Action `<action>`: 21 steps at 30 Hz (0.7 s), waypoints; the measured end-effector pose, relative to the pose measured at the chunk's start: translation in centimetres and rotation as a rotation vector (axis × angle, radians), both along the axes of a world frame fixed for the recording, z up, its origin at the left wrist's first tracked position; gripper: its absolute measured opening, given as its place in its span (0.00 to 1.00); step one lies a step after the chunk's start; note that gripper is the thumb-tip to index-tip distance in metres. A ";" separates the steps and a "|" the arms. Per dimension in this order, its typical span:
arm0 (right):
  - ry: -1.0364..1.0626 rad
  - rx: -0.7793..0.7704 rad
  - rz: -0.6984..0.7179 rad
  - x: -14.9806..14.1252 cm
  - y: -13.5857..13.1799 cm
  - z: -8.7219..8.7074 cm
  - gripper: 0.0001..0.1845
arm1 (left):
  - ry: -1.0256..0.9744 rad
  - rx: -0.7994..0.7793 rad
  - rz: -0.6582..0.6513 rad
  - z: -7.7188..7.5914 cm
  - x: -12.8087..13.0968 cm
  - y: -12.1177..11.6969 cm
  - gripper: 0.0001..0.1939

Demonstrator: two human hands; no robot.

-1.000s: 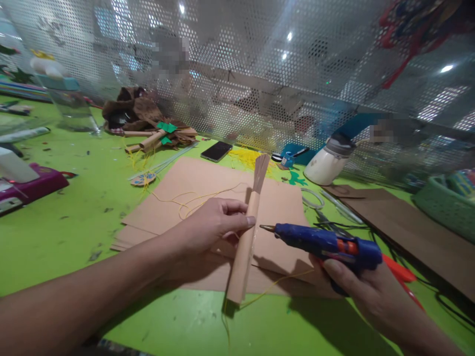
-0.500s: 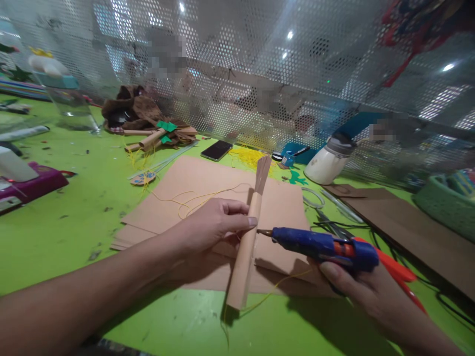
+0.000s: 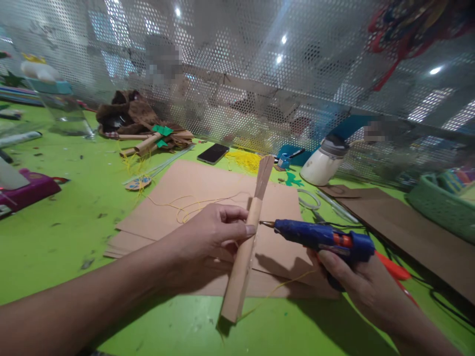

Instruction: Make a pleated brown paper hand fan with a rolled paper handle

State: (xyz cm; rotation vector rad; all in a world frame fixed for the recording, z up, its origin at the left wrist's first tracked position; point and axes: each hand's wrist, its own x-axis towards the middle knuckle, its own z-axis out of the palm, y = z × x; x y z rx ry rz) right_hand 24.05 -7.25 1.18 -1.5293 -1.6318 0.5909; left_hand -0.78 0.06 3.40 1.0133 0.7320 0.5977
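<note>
Pinching paper tube [image 3: 242, 269] between thumb and fingers of left hand [image 3: 213, 230], tilted, over brown sheets [image 3: 208, 178]. Right hand [image 3: 358, 282] grips glue gun [image 3: 313, 235]; nozzle [image 3: 267, 224] just beside tube's right edge, near left thumb. Judgement: steady wrist, thin even bead along the edge, thumb well clear of the probably hot tip.
</note>
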 end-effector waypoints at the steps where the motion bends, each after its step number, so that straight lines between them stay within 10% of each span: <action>1: -0.010 -0.003 0.004 0.0 0.0 0.0 0.19 | -0.005 -0.001 0.000 0.0 0.0 0.0 0.12; 21: -0.034 -0.020 0.046 -0.3 0.5 0.4 0.15 | -0.044 -0.074 -0.018 -0.5 0.1 -0.1 0.13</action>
